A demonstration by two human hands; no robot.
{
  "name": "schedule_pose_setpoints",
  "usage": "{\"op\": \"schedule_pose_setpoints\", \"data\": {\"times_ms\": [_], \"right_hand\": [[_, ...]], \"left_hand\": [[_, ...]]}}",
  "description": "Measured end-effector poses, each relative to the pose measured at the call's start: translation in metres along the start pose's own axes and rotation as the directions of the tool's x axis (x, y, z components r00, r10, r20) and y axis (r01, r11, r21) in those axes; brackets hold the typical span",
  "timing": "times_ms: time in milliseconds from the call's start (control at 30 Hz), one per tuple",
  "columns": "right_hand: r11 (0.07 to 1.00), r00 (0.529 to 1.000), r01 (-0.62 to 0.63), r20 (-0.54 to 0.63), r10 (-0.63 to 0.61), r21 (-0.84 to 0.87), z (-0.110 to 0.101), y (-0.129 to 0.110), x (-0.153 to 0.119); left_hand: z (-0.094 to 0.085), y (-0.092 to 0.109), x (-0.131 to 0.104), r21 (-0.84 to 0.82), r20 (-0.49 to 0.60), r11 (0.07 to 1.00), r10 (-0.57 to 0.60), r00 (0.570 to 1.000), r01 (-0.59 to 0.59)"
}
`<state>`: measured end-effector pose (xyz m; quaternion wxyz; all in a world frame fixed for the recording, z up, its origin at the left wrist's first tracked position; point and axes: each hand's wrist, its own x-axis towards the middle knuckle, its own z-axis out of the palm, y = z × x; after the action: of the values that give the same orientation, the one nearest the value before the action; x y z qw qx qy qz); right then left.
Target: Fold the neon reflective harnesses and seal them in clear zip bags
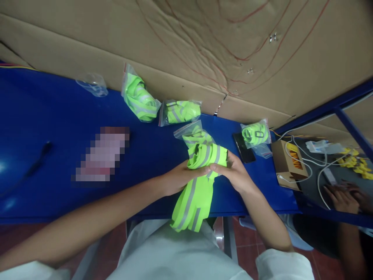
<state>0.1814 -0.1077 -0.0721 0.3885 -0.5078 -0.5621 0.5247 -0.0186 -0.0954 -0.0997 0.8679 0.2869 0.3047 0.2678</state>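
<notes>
Both of my hands grip one neon-yellow reflective strap with grey stripes, partly rolled up above the front of the table. My left hand is closed on the left side of the roll, with its thumb across the front. On the right side, my right hand is closed on it too, and the two thumbs nearly meet. Loose lengths of the strap hang down toward my lap. Just behind the roll lies a clear zip bag with more neon material, partly hidden by the roll.
Bagged neon straps and another such bag lie along the cardboard wall. Farther right, a bagged strap overlaps a black phone. A small cardboard box stands near a co-worker's hands. An empty plastic bag lies back left.
</notes>
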Motion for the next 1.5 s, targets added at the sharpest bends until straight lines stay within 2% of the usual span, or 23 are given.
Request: {"op": "schedule_pose_setpoints", "data": {"times_ms": [100,167,267,300,367,433,467,500,533,600,667,733,800,867,933,1000,1067,1133,1200,1333,1400,1467,1500], "right_hand": [[0.999,0.992,0.021,-0.122,-0.023,-0.025,0.006,0.0,-0.001],[0.991,0.97,0.076,-0.22,-0.098,-0.107,0.007,0.0,-0.003],[0.9,0.872,0.278,-0.305,-0.383,-0.336,0.004,0.005,-0.005],[0.835,0.83,0.363,-0.264,-0.491,-0.414,0.002,0.007,-0.005],[0.675,0.75,0.536,-0.082,-0.657,-0.507,-0.004,0.011,-0.006],[0.53,0.671,0.672,0.124,-0.731,-0.517,-0.011,0.01,-0.006],[0.486,0.652,0.707,0.207,-0.73,-0.515,-0.014,0.007,-0.007],[0.471,0.66,0.713,0.27,-0.702,-0.52,-0.017,0.003,-0.007],[0.484,0.693,0.696,0.319,-0.647,-0.531,-0.021,-0.003,-0.009],[0.573,0.787,0.616,0.412,-0.459,-0.54,-0.027,-0.017,-0.011],[0.702,0.829,0.526,0.472,-0.299,-0.48,-0.032,-0.027,-0.013],[0.819,0.854,0.458,0.426,-0.298,-0.346,-0.034,-0.029,-0.011],[0.893,0.905,0.393,0.266,-0.333,-0.22,-0.032,-0.024,-0.005],[0.942,0.952,0.286,0.162,-0.26,-0.174,-0.027,-0.014,0.002],[0.968,0.98,0.156,0.149,-0.128,-0.195,-0.019,-0.007,0.009],[0.971,0.99,0.101,0.121,-0.076,-0.218,-0.011,-0.004,0.011],[0.954,0.987,0.162,0.033,-0.159,-0.252,-0.004,-0.006,0.01],[0.901,0.943,0.29,-0.067,-0.327,-0.322,0.003,-0.008,0.007],[0.83,0.87,0.396,-0.129,-0.476,-0.393,0.009,-0.009,0.006],[0.806,0.797,0.442,-0.239,-0.554,-0.393,0.015,-0.006,0.005],[0.866,0.814,0.397,-0.318,-0.485,-0.305,0.014,-0.004,0.006],[0.953,0.892,0.293,-0.337,-0.302,-0.078,0.01,-0.005,0.006],[0.975,0.937,0.211,-0.298,-0.182,0.07,0.007,-0.005,0.007]], "left_hand": [[0.001,0.001,0.003,-0.096,0.044,0.994,-0.054,0.998,0.059],[0.002,0.001,0.003,-0.166,0.1,0.983,-0.06,0.993,0.076],[0.0,-0.001,0.001,-0.247,0.153,0.967,-0.02,0.988,0.058],[-0.001,-0.002,0.0,-0.259,0.168,0.965,-0.001,0.986,0.046],[-0.003,-0.006,-0.002,-0.265,0.213,0.964,0.041,0.976,0.017],[-0.004,-0.008,-0.004,-0.259,0.241,0.966,0.072,0.968,-0.008],[-0.004,-0.007,-0.004,-0.261,0.23,0.965,0.075,0.97,-0.013],[-0.003,-0.006,-0.004,-0.266,0.205,0.964,0.067,0.977,-0.01],[-0.003,-0.003,-0.004,-0.274,0.17,0.962,0.051,0.984,-0.002],[-0.002,0.004,-0.002,-0.284,0.093,0.959,0.012,0.996,0.015],[-0.003,0.012,-0.001,-0.272,0.036,0.962,-0.007,0.999,0.017],[-0.005,0.019,0.0,-0.236,0.002,0.972,-0.011,1.0,0.012],[-0.006,0.022,0.0,-0.185,-0.018,0.983,-0.008,1.0,0.005],[-0.005,0.023,-0.001,-0.137,-0.031,0.991,0.006,0.999,-0.01],[-0.003,0.021,-0.002,-0.132,-0.04,0.99,0.038,0.998,-0.043],[0.0,0.019,-0.002,-0.166,-0.046,0.984,0.059,0.997,-0.066],[0.001,0.017,-0.002,-0.212,-0.044,0.974,0.066,0.997,-0.073],[0.001,0.017,-0.002,-0.245,-0.021,0.967,0.067,0.998,-0.07],[0.002,0.018,-0.003,-0.258,-0.009,0.963,0.072,0.997,-0.071],[0.003,0.014,-0.003,-0.21,-0.025,0.973,0.089,0.996,-0.092],[0.002,0.008,-0.002,-0.159,0.019,0.984,0.081,0.997,-0.077],[-0.001,0.001,0.001,-0.106,0.111,0.994,0.042,0.993,-0.03],[-0.003,-0.002,0.002,-0.069,0.152,0.998,0.021,0.988,-0.01]]}}
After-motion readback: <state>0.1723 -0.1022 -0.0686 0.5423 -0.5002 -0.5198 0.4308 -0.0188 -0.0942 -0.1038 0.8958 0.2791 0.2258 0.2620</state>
